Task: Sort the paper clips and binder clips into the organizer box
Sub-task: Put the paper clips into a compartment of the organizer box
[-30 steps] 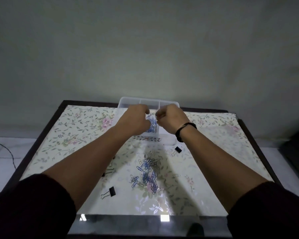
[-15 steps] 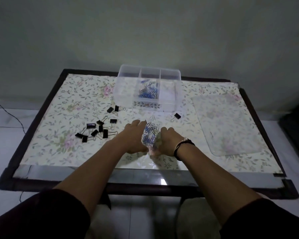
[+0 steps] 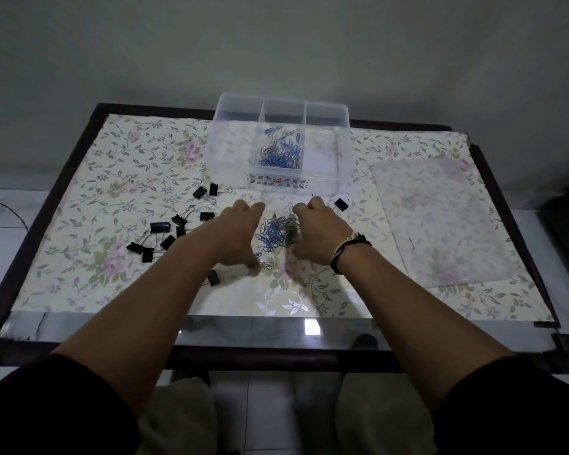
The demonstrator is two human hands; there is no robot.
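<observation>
L hand (image 3: 235, 239) + R hand (image 3: 316, 236) flank the loose paper clips (image 3: 276, 233) just in front of organizer box (image 3: 340, 152), fingers curled inward as if raking the pile together; can't tell if either actually grips any. 0.5 s ago the hands were pressed tight round the pile, now slightly apart w/ clips exposed, so prob. regathering for another scoop. Box mid compartment already holds a batch of clips; side compartments look empty. Clips: thin wire loops, blue + silver, tangled. Binder clips (image 3: 165, 231) left of pile, black, boxy, wire handles, unsorted. Box clear plastic. Floral table cover (image 3: 112, 178) glossy
</observation>
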